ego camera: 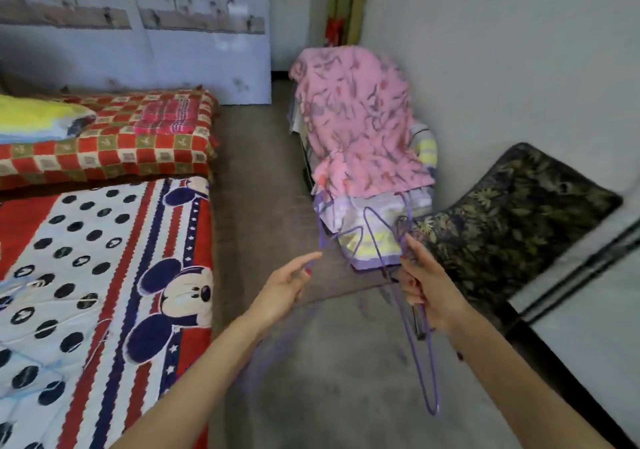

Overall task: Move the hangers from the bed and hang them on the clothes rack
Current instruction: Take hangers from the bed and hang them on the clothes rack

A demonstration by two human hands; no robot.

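Gripping a bunch of purple wire hangers (420, 337) just right of the frame's centre, your right hand (427, 292) has its fingers curled shut around them; their loops rise above the hand and a long end hangs down toward the lower right. Your left hand (289, 284), at the centre, is spread loosely, fingertips pointing toward another purple hanger (323, 230) that looks motion-blurred; you cannot tell whether they touch. The bed (104, 275) with its cartoon-mouse blanket fills the lower left. A pink blanket (360, 119) drapes a rack in the upper middle.
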